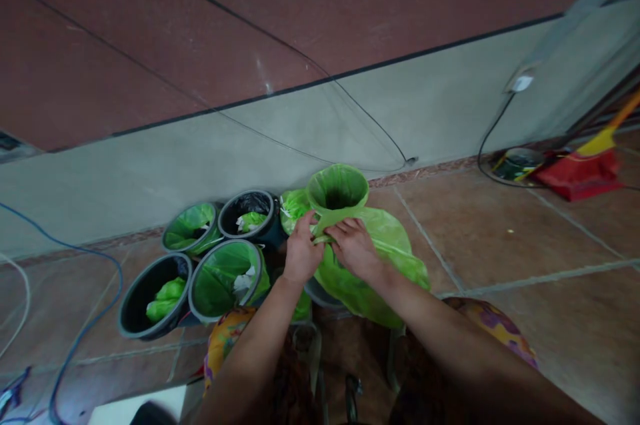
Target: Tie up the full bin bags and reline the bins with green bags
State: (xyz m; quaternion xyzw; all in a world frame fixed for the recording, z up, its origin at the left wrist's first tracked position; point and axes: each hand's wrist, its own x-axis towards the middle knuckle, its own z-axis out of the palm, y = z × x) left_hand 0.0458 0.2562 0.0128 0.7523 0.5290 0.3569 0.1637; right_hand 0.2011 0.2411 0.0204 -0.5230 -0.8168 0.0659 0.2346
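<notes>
My left hand and my right hand are close together in front of me, fingers closed on the gathered edge of a green plastic bag. The bag spreads loosely below and to the right of my hands, over what looks like a grey container. Just beyond my fingers is a round opening lined with green plastic, dark inside. A bunched green bag with a white tie lies to the left of it. How the bag joins the round opening is partly hidden by my hands.
Several grey bins stand at left: one with a black liner, one green-lined with white scraps, one holding a green bundle. A blue cable crosses the floor. At right are a red dustpan and a can near the wall.
</notes>
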